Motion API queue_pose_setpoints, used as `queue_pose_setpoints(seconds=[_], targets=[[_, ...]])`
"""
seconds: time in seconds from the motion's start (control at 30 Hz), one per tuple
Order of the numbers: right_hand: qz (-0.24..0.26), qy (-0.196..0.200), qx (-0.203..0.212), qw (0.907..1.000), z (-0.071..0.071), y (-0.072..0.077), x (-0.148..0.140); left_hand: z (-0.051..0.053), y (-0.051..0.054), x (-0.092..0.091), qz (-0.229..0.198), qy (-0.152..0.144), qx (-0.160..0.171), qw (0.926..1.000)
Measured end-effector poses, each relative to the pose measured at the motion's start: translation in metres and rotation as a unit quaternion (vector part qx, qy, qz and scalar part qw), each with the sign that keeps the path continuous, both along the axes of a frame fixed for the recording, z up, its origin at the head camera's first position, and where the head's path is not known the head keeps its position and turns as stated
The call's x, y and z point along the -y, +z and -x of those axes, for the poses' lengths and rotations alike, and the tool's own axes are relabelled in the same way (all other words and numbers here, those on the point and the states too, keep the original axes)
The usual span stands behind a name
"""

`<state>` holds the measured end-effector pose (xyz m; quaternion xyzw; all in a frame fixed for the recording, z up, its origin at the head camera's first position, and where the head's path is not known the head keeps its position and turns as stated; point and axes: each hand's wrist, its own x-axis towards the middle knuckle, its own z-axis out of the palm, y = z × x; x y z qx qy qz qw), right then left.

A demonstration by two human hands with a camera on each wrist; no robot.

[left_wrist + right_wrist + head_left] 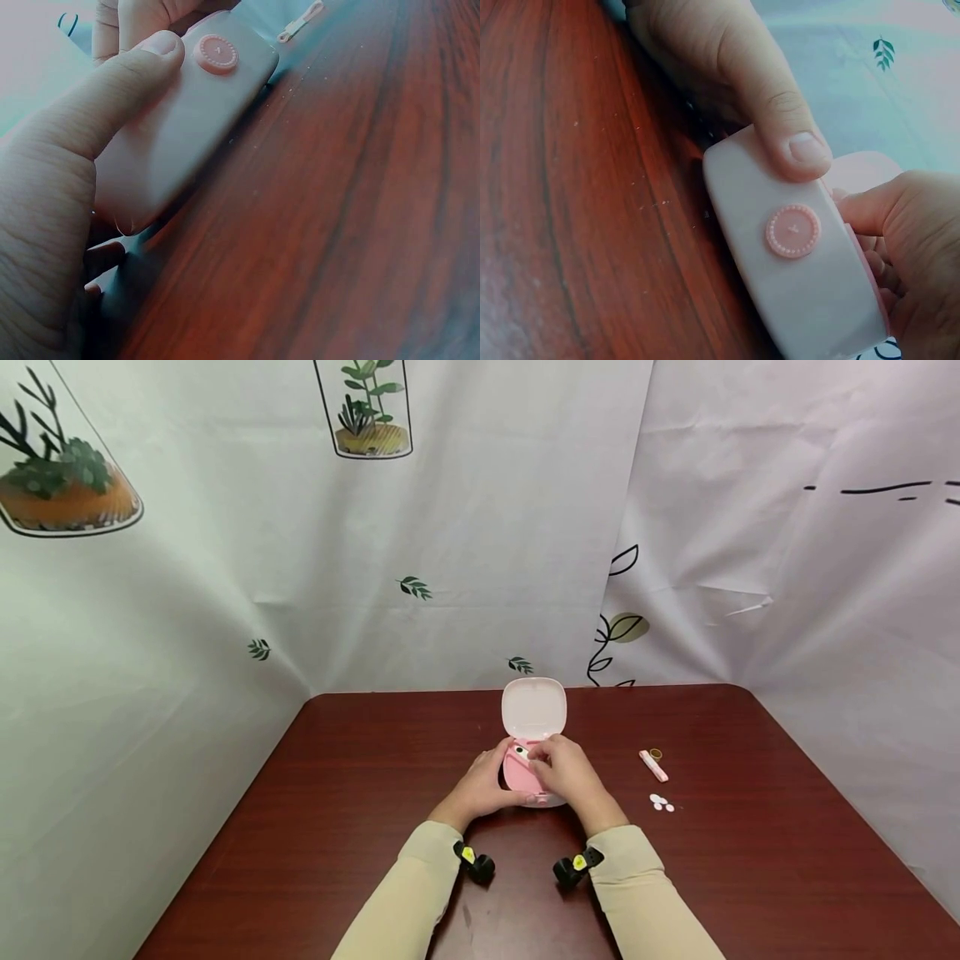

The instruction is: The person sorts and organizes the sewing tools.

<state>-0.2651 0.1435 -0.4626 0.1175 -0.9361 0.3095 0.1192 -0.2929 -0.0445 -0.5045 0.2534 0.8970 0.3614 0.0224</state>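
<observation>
**Q:** What is lying around the work, from the left?

**A:** Printed cloth (480,527) is hanging behind, its planted jars showing in the upper left of the frame. A brown table (352,777) is filling the lower part. Two pale sleeves (401,893) are reaching up from the bottom edge, bearing black wrist cameras (482,868). Right of centre, a pink-and-white stick (654,767) is lying with a gold ring (656,753) just beside its upper end; small white discs (662,802) are lying grouped below.

**Q:** What is standing in the way?

**A:** The right hand (572,772). It is covering the right part of the box's interior.

**Q:** The container, please.

**A:** A pink-and-white box (520,778) is sitting just below the middle of the frame, its lid (534,708) standing raised at the back. A round pink button (793,231) is projecting from its front. A small white piece (520,749) with a dark spot is showing inside, upper left.

**Q:** And the fingers?

**A:** The left hand (478,789) is gripping the box's left side, thumb pressing on the front. The right fingers are curling over the interior; I cannot tell whether they are pinching anything.
</observation>
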Motion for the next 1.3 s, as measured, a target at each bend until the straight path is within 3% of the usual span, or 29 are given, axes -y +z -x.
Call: queue_pose_setpoints(seconds=[0.4,0.7,0.93,1.1,1.3], targets=[[-0.026,0.03,-0.106,0.9936,0.002,-0.015,0.004,-0.002,-0.001,0.001,-0.003,0.007,0.01,0.9999],[-0.014,0.03,-0.094,0.995,0.001,-0.013,0.004,-0.001,0.0,0.002,-0.002,0.006,0.013,0.9999],[0.08,0.053,-0.089,0.9914,0.003,-0.009,-0.012,0.0,0.0,0.003,-0.006,0.005,0.01,0.9999],[0.117,0.003,-0.125,0.9852,0.006,-0.008,-0.04,0.001,-0.002,0.002,-0.004,0.004,0.009,0.9999],[0.09,-0.064,-0.112,0.9876,0.002,-0.016,-0.086,0.0,-0.002,0.001,-0.012,0.006,0.014,0.9998]])
